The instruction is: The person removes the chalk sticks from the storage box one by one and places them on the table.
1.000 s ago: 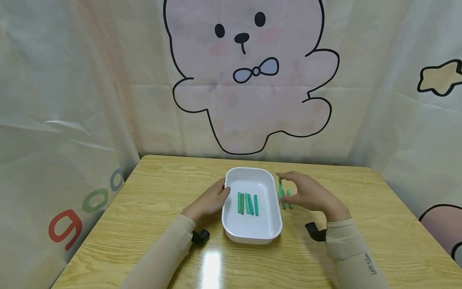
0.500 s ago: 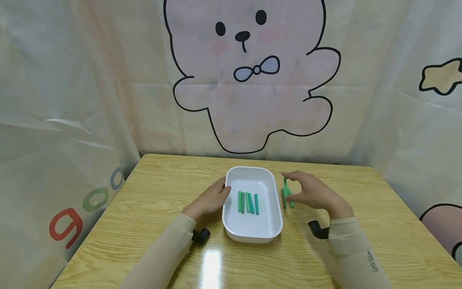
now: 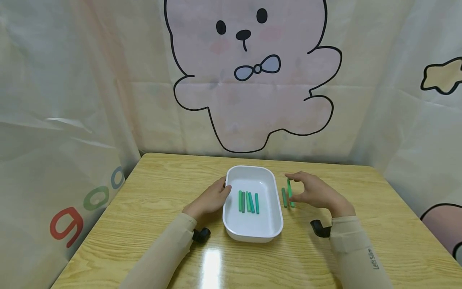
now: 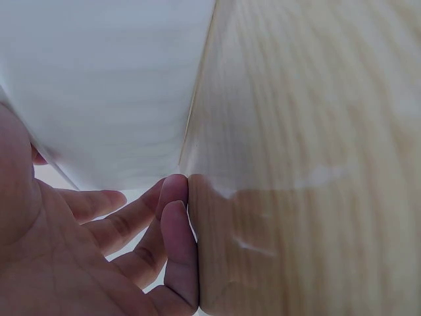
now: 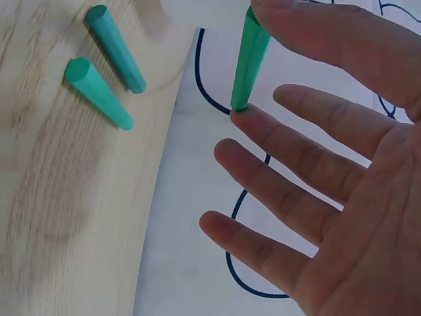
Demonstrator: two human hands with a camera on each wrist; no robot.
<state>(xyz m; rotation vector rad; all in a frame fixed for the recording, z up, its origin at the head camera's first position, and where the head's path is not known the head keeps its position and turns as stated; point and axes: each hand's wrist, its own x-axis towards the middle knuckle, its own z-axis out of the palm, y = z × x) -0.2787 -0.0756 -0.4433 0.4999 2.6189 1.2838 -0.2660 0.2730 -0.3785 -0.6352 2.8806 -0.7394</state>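
Observation:
My left hand (image 3: 209, 198) holds the left side of a white rectangular container (image 3: 252, 226), thumb over the rim. In the left wrist view its fingertips (image 4: 172, 191) are at the container's outer wall, by the tabletop. Several green sticks (image 3: 248, 202), lighter and darker, lie side by side inside the container. To its right, my right hand (image 3: 319, 194) pinches a green stick (image 5: 250, 62) by its ends, between thumb and a fingertip; the other fingers are spread. Below it on the table lie a darker green stick (image 5: 115, 49) and a lighter green stick (image 5: 99, 92).
Everything stands on a light wooden table (image 3: 173, 172). Behind it hangs a curtain (image 3: 151, 120) printed with a bear. A black wrist mount (image 3: 201, 236) sits on the left forearm, and another black mount (image 3: 320, 228) on the right.
My right hand has moved a little to the right with the pinched stick, away from the container and over the lying sticks. My left hand stays at the container's side.

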